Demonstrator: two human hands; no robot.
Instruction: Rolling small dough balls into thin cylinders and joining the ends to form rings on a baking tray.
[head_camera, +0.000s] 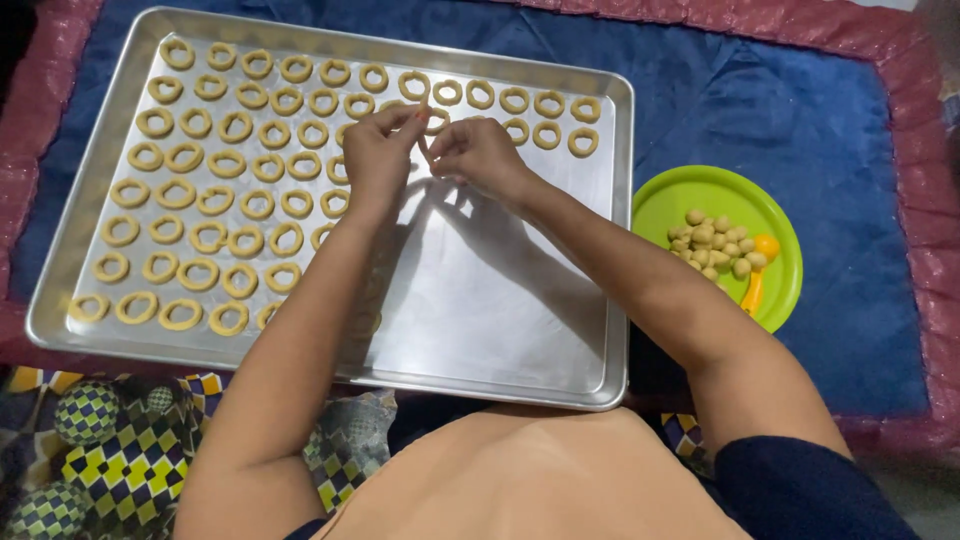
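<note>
A large metal baking tray (520, 330) lies in front of me, its left half and far edge filled with rows of small pale dough rings (215, 200). My left hand (375, 155) and my right hand (480, 150) meet above the tray's middle near the far rows. Both pinch a small strip of dough (425, 140) between their fingertips. The right part of the tray under my forearms is bare metal.
A green plate (680, 200) to the right of the tray holds several small dough balls (715, 245) and an orange plastic tool (757, 270). Everything rests on a blue cloth (800, 100) with a pink border. Patterned fabric (130, 440) lies near my lap.
</note>
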